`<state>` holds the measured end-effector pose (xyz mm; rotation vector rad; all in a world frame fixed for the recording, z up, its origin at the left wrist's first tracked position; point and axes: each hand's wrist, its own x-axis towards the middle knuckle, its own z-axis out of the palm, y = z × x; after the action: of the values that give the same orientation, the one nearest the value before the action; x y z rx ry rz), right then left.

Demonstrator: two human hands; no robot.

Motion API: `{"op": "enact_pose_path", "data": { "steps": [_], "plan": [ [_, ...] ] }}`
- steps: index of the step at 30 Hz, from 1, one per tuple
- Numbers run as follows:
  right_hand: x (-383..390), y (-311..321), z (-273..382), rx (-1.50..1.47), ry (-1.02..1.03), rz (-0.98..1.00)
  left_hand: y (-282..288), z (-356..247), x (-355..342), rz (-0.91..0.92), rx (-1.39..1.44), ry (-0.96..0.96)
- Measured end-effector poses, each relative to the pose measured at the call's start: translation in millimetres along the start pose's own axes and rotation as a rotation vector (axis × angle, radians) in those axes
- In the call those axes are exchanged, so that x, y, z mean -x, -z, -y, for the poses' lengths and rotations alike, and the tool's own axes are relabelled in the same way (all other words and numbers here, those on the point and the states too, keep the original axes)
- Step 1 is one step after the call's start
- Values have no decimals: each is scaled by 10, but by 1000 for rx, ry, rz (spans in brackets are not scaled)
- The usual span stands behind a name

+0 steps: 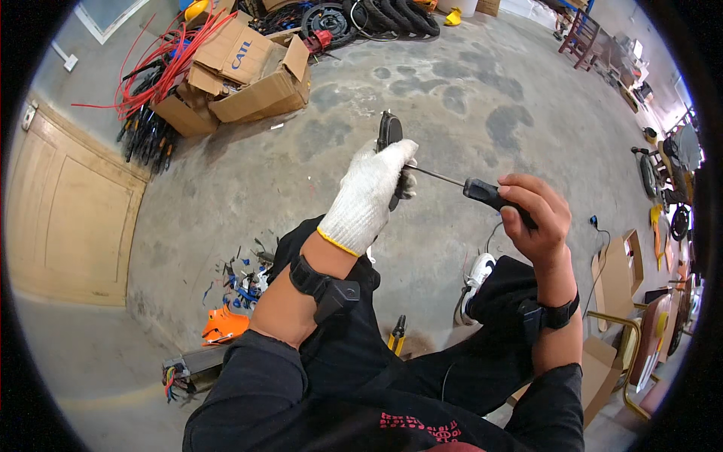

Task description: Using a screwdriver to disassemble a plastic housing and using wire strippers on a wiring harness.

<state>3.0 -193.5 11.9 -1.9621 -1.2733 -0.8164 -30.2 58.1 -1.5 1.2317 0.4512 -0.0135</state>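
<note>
My left hand (370,188), in a white knit glove with a yellow hem, grips an elongated black part (389,129) held upright in front of me; its exact kind I cannot make out. My bare right hand (536,211) is closed around the black handle of a screwdriver (486,192). The screwdriver's thin metal shaft points left to the black part, where its tip is hidden at my gloved fingers. Black bands with boxy devices sit on both my forearms.
Cardboard boxes (260,94), red tubing (154,71) and tires (388,19) are at the back. Blue scraps (239,279), an orange piece (224,325) and yellow-handled pliers (395,340) lie near my legs. A wooden door (71,218) is left; chairs, cardboard (614,260) and clutter line the right.
</note>
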Motion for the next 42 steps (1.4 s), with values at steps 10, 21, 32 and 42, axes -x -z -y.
{"op": "enact_pose_path", "data": {
  "steps": [10, 21, 32, 42],
  "plan": [
    [70, -198, 140, -257, -895, -221, -62, 5, 44, -115, -332, -91],
    [39, -221, 105, -637, -1348, -205, -56, 114, -21, -167, -418, -429],
    [33, -15, 62, 22, 1, -8, 4, -14, 27, -29, -35, 17],
    [94, -206, 271, -257, -949, -304, -18, 35, 98, -42, -397, -236]
  ]
}}
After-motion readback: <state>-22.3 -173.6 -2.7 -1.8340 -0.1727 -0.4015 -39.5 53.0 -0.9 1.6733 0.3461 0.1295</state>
